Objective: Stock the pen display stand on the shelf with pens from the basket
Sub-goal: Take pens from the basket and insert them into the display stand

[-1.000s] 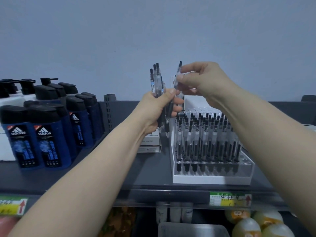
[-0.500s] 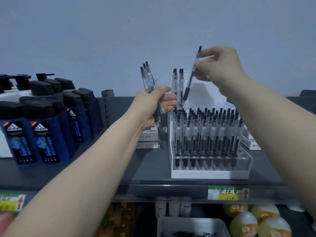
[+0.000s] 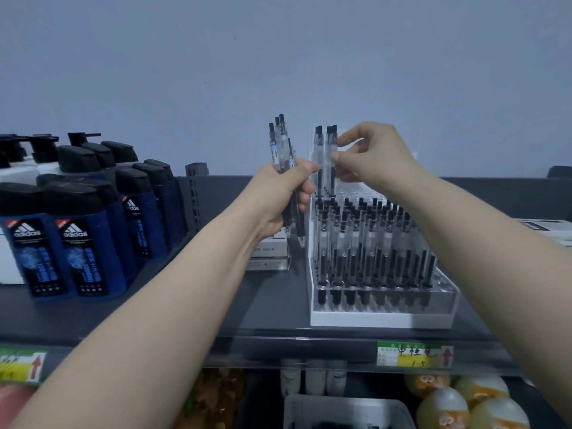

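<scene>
A white tiered pen display stand (image 3: 380, 318) sits on the dark shelf, its lower rows packed with several clear black-tipped pens (image 3: 371, 249). My left hand (image 3: 278, 196) grips a bundle of pens (image 3: 280, 144) upright, just left of the stand. My right hand (image 3: 371, 153) pinches a single pen (image 3: 331, 159) at the stand's top back row, next to a pen standing there (image 3: 318, 156). The pinched pen is upright with its tip down in the back row. A white basket (image 3: 346, 410) shows on the level below, near the bottom edge.
Blue adidas bottles (image 3: 80, 230) with black caps fill the shelf's left side. Small flat boxes (image 3: 269, 252) are stacked behind my left wrist. A yellow-green price tag (image 3: 414, 354) is on the shelf edge. Round yellow packs (image 3: 458, 404) lie below right.
My right hand drew one pen from the bundle, lifted it tilted above the stand, then lowered it upright into the top back row. My left hand stayed beside the stand.
</scene>
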A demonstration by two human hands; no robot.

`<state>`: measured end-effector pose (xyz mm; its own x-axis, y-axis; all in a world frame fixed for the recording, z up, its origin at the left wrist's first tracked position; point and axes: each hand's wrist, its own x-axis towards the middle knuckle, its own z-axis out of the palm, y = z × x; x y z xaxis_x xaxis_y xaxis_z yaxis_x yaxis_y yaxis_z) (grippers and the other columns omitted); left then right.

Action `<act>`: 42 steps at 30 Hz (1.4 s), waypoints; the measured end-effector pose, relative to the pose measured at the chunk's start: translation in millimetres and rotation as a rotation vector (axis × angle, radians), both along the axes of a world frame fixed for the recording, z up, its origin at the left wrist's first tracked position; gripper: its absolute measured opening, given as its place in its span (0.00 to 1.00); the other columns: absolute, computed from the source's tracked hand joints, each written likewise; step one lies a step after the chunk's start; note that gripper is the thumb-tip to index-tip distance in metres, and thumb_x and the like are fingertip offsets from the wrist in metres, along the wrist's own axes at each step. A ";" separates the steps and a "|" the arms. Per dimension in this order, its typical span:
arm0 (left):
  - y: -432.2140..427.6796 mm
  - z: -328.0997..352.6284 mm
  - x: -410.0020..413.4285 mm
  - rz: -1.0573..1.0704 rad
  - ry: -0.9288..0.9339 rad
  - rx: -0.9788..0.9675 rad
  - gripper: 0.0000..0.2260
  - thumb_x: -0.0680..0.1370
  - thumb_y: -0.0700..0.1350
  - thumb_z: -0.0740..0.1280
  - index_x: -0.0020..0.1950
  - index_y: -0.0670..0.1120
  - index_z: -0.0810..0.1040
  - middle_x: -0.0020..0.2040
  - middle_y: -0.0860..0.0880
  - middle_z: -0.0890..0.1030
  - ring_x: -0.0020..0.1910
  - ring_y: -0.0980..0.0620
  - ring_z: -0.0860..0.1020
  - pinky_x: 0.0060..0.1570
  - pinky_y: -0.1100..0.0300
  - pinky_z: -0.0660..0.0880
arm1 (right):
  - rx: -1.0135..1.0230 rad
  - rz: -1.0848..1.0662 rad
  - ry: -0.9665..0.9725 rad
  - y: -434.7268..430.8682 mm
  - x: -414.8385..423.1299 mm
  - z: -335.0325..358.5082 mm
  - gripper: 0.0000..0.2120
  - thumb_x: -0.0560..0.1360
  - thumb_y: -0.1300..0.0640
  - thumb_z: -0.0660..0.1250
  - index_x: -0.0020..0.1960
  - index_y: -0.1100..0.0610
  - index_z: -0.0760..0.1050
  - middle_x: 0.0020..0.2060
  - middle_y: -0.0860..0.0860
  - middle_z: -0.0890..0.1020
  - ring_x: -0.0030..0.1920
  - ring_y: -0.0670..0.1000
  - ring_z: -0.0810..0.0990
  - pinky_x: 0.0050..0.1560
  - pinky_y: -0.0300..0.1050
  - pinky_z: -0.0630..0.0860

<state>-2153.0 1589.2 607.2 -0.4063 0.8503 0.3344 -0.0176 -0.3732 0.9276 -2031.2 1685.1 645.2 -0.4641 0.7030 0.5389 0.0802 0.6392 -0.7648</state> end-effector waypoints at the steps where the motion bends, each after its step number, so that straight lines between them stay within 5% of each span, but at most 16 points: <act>1: -0.2 0.1 -0.2 -0.016 0.001 -0.004 0.05 0.80 0.40 0.63 0.46 0.43 0.77 0.25 0.51 0.73 0.23 0.56 0.69 0.24 0.65 0.68 | 0.011 -0.018 -0.003 0.7 1.3 0.1 0.09 0.73 0.62 0.71 0.50 0.57 0.74 0.41 0.60 0.82 0.39 0.56 0.84 0.45 0.51 0.82; 8: -5.5 6.7 -0.2 -0.142 0.017 0.015 0.05 0.80 0.39 0.61 0.49 0.41 0.77 0.28 0.50 0.72 0.24 0.56 0.69 0.26 0.65 0.67 | 0.411 -0.132 0.016 -26.5 4.6 19.0 0.07 0.75 0.54 0.67 0.52 0.52 0.81 0.41 0.45 0.78 0.33 0.36 0.69 0.44 0.36 0.66; 14: -9.1 9.5 6.3 -0.249 0.034 0.015 0.06 0.80 0.39 0.61 0.46 0.40 0.76 0.28 0.49 0.72 0.25 0.56 0.69 0.26 0.64 0.68 | 0.265 0.058 -0.069 -42.2 -1.6 25.3 0.03 0.75 0.59 0.68 0.46 0.57 0.81 0.33 0.41 0.75 0.24 0.31 0.70 0.27 0.24 0.63; 20: -11.3 9.1 4.1 -0.261 -0.023 0.057 0.06 0.79 0.41 0.62 0.50 0.41 0.77 0.32 0.48 0.78 0.30 0.54 0.77 0.31 0.63 0.76 | 0.040 0.115 0.020 -39.5 3.3 30.3 0.04 0.73 0.60 0.70 0.40 0.55 0.78 0.34 0.48 0.79 0.34 0.42 0.75 0.32 0.30 0.71; 28: -8.3 10.3 2.5 -0.144 -0.038 0.052 0.02 0.78 0.41 0.64 0.49 0.43 0.76 0.37 0.47 0.84 0.34 0.51 0.82 0.38 0.60 0.80 | -0.174 0.196 0.150 -33.3 4.8 32.4 0.02 0.75 0.62 0.69 0.45 0.59 0.77 0.36 0.55 0.82 0.32 0.50 0.80 0.39 0.44 0.79; 33: -6.5 10.9 3.2 -0.199 -0.068 0.046 0.05 0.79 0.43 0.62 0.49 0.42 0.77 0.38 0.46 0.84 0.35 0.51 0.83 0.37 0.60 0.81 | -0.122 0.234 0.089 -30.6 5.9 31.8 0.02 0.73 0.65 0.69 0.44 0.59 0.78 0.34 0.53 0.84 0.33 0.50 0.82 0.47 0.46 0.81; 42: -1.0 8.5 -13.3 -0.110 -0.079 0.009 0.07 0.80 0.40 0.61 0.51 0.43 0.79 0.42 0.45 0.85 0.39 0.51 0.84 0.40 0.60 0.81 | 0.003 0.011 0.252 6.3 18.3 58.2 0.02 0.72 0.63 0.71 0.43 0.61 0.79 0.36 0.56 0.81 0.30 0.49 0.80 0.38 0.41 0.80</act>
<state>-2166.3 1588.2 615.8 -0.3360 0.8883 0.3132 -0.1319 -0.3736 0.9182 -2012.9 1691.4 703.4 -0.3227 0.6971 0.6402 -0.1196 0.6410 -0.7582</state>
